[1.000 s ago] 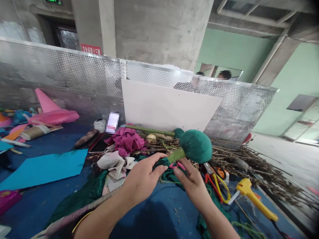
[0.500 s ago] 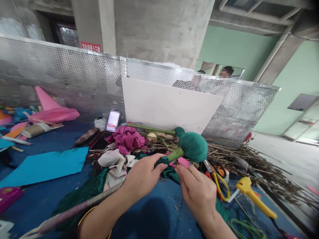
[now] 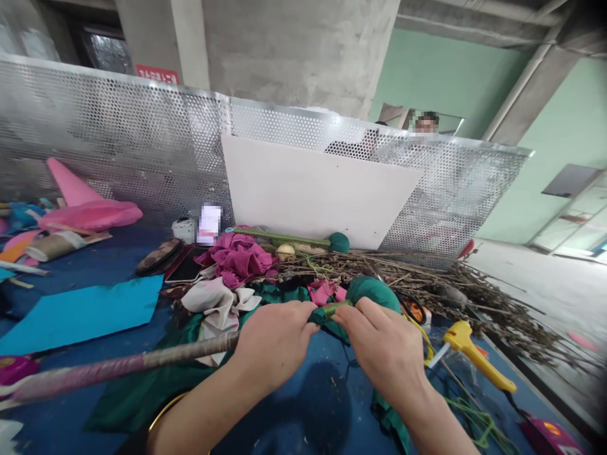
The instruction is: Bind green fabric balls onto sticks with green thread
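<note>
Head view, my left hand (image 3: 275, 338) and right hand (image 3: 386, 347) both pinching the green-wrapped neck (image 3: 334, 308) of a dark green fabric ball (image 3: 374, 292), fingers closed on it, above the blue tabletop (image 3: 294, 411), yellow glue gun (image 3: 477, 363) nearby.

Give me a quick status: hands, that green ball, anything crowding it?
Left hand and right hand pinch green ball's wrapped neck. Twig pile, scissors close behind.

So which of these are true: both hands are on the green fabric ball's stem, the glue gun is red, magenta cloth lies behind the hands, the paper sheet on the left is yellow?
1. Both hands, left hand and right hand, grip the stem of the green fabric ball. True.
2. The glue gun is red. False: it is yellow.
3. Magenta cloth lies behind the hands. True.
4. The paper sheet on the left is yellow. False: it is blue.
</note>
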Demonstrator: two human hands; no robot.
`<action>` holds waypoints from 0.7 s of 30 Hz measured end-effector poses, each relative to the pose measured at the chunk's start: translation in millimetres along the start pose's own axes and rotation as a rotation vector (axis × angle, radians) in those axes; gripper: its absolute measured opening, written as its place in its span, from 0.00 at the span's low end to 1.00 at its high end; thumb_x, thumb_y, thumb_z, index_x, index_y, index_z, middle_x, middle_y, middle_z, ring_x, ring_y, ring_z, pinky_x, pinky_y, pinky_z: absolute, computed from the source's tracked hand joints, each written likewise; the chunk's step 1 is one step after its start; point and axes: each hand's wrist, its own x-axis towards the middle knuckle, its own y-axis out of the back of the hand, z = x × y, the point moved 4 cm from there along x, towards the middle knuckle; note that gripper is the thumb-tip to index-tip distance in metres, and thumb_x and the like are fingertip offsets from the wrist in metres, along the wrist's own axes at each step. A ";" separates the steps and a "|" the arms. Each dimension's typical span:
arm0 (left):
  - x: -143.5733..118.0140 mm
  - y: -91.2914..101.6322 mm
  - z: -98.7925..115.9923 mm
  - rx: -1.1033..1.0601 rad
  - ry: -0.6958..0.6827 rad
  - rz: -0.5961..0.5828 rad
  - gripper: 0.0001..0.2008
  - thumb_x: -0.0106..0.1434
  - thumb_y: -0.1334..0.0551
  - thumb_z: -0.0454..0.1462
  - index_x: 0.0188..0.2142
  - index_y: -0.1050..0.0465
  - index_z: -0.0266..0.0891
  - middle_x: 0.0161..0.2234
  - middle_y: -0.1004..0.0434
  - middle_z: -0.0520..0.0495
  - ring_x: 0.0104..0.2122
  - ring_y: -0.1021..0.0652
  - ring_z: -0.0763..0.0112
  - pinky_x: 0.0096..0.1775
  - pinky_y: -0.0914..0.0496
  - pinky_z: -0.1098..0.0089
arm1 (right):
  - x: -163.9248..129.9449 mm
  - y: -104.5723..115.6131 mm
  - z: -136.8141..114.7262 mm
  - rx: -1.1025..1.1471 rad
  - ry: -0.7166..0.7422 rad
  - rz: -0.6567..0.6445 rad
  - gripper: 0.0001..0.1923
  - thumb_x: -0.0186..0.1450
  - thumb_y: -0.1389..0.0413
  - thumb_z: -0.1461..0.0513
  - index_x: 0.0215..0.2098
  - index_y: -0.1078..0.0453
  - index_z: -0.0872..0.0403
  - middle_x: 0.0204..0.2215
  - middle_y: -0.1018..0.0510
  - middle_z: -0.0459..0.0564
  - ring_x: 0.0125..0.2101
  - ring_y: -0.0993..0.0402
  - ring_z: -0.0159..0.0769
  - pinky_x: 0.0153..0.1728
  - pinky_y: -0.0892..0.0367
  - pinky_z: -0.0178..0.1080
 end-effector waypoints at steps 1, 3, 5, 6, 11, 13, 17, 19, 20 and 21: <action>-0.4 -1.7 2.2 0.015 -0.026 -0.019 0.16 0.67 0.48 0.39 0.50 0.29 0.43 0.43 0.21 0.44 0.44 0.22 0.53 0.44 0.31 0.58 | 0.8 0.8 1.9 0.008 0.006 -0.019 0.18 0.71 0.52 0.61 0.24 0.31 0.52 0.18 0.36 0.45 0.20 0.40 0.32 0.23 0.51 0.38; -1.3 -4.9 6.6 0.044 -0.076 -0.060 0.15 0.66 0.48 0.39 0.49 0.29 0.43 0.41 0.21 0.45 0.41 0.21 0.53 0.41 0.30 0.58 | 1.5 1.2 5.7 0.039 0.012 -0.056 0.20 0.72 0.53 0.59 0.24 0.31 0.52 0.19 0.36 0.46 0.21 0.40 0.32 0.23 0.51 0.37; -2.0 -7.2 10.3 0.076 -0.118 -0.090 0.14 0.66 0.48 0.38 0.47 0.29 0.43 0.39 0.22 0.46 0.39 0.21 0.53 0.38 0.30 0.59 | 1.4 0.1 9.0 0.077 0.004 -0.090 0.20 0.72 0.54 0.59 0.24 0.30 0.52 0.20 0.34 0.46 0.21 0.40 0.32 0.22 0.51 0.36; -2.2 -7.8 11.9 0.093 -0.137 -0.094 0.13 0.67 0.49 0.38 0.47 0.30 0.43 0.38 0.22 0.46 0.38 0.21 0.54 0.36 0.30 0.59 | 1.1 -0.8 10.3 0.094 -0.001 -0.104 0.20 0.72 0.54 0.59 0.25 0.30 0.52 0.20 0.34 0.46 0.21 0.40 0.32 0.22 0.51 0.36; -1.3 -10.3 16.8 0.192 -0.209 -0.064 0.12 0.67 0.49 0.36 0.46 0.31 0.41 0.35 0.24 0.46 0.34 0.22 0.56 0.32 0.31 0.61 | -0.5 -7.2 14.9 0.131 -0.047 -0.158 0.18 0.71 0.54 0.60 0.25 0.31 0.53 0.21 0.33 0.46 0.20 0.39 0.30 0.20 0.53 0.36; -1.7 -12.3 19.0 0.244 -0.250 -0.044 0.13 0.67 0.49 0.34 0.48 0.32 0.40 0.35 0.24 0.45 0.34 0.22 0.56 0.31 0.30 0.62 | -1.1 -10.1 15.9 0.137 -0.063 -0.183 0.18 0.71 0.53 0.61 0.24 0.31 0.53 0.21 0.32 0.46 0.20 0.39 0.30 0.20 0.53 0.36; -4.5 -17.2 21.7 0.351 -0.332 0.037 0.13 0.65 0.50 0.30 0.46 0.32 0.37 0.32 0.26 0.45 0.30 0.23 0.59 0.29 0.30 0.63 | -1.0 -13.9 16.6 0.149 -0.100 -0.225 0.16 0.69 0.51 0.62 0.24 0.32 0.54 0.22 0.31 0.46 0.20 0.38 0.30 0.20 0.54 0.36; -5.7 -19.4 21.8 0.396 -0.361 0.092 0.11 0.64 0.49 0.28 0.44 0.32 0.37 0.31 0.27 0.47 0.29 0.24 0.60 0.28 0.30 0.64 | -0.2 -14.4 17.2 0.145 -0.137 -0.259 0.15 0.69 0.49 0.62 0.24 0.32 0.54 0.22 0.31 0.45 0.20 0.38 0.30 0.20 0.54 0.36; -6.2 -20.5 22.0 0.418 -0.377 0.117 0.11 0.64 0.48 0.28 0.44 0.33 0.37 0.30 0.28 0.47 0.29 0.25 0.61 0.28 0.30 0.64 | 0.2 -14.4 17.7 0.145 -0.158 -0.282 0.15 0.68 0.49 0.62 0.24 0.32 0.54 0.22 0.31 0.45 0.20 0.37 0.29 0.20 0.54 0.35; -6.6 -21.6 22.4 0.440 -0.395 0.139 0.11 0.63 0.48 0.28 0.44 0.33 0.37 0.30 0.28 0.47 0.28 0.25 0.61 0.27 0.30 0.64 | 0.6 -14.3 18.2 0.150 -0.179 -0.310 0.14 0.68 0.48 0.62 0.24 0.32 0.54 0.22 0.31 0.45 0.20 0.37 0.29 0.20 0.54 0.35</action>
